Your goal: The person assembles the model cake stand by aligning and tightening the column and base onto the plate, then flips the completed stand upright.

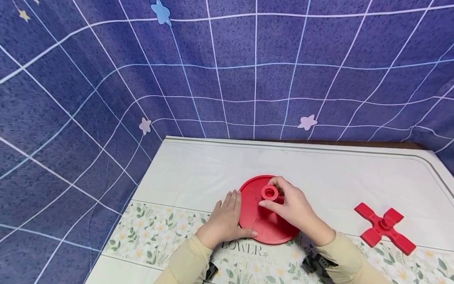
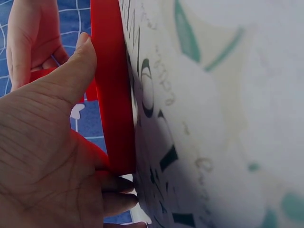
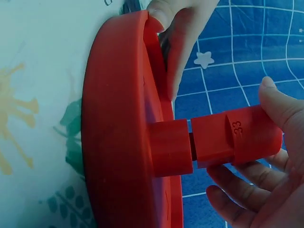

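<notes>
Red disc (image 1: 264,221) steadied flat by left hand (image 1: 223,221), fingers straight; red collar (image 3: 237,137) pinched by right hand (image 1: 294,209) over central hub (image 3: 171,147) (not yet seated). Red cross piece (image 1: 384,228) untouched on worktop (image 1: 337,173).

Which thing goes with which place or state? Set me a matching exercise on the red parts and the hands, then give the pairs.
Things:
1. red disc
2. red cylinder
3. red cross piece
4. left hand

States:
A. lies alone at the right of the table
B. pinched by the right hand
C. flat on the tablecloth
D. rests against the disc's rim

Pairs: 1-C, 2-B, 3-A, 4-D
</notes>
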Demonstrator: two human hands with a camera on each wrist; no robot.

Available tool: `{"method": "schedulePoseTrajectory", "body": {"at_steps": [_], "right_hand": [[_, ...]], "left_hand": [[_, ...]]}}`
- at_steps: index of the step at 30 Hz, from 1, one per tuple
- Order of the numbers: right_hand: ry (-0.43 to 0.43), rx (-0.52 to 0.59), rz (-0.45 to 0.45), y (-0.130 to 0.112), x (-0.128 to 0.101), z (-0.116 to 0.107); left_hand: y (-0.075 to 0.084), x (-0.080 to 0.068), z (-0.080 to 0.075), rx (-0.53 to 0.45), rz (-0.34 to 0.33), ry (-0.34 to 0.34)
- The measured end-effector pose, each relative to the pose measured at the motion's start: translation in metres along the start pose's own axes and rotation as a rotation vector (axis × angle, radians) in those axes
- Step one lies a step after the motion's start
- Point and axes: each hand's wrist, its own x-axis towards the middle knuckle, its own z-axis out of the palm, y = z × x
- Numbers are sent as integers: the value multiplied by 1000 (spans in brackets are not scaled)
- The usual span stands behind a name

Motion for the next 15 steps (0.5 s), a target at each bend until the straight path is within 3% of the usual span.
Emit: {"method": "schedulePoseTrajectory", "body": {"at_steps": [5,10,15], "right_hand": [[-20,33,-63,1,1,-6],[-128,226,-134,6,4,-9],[-269,397,-88,13,5,-11]], "left_hand": [[-1,1,2,-12,0,1],[-2,1,3,-24,-3,-1],[-2,1,3,-30,-9,-5]]}}
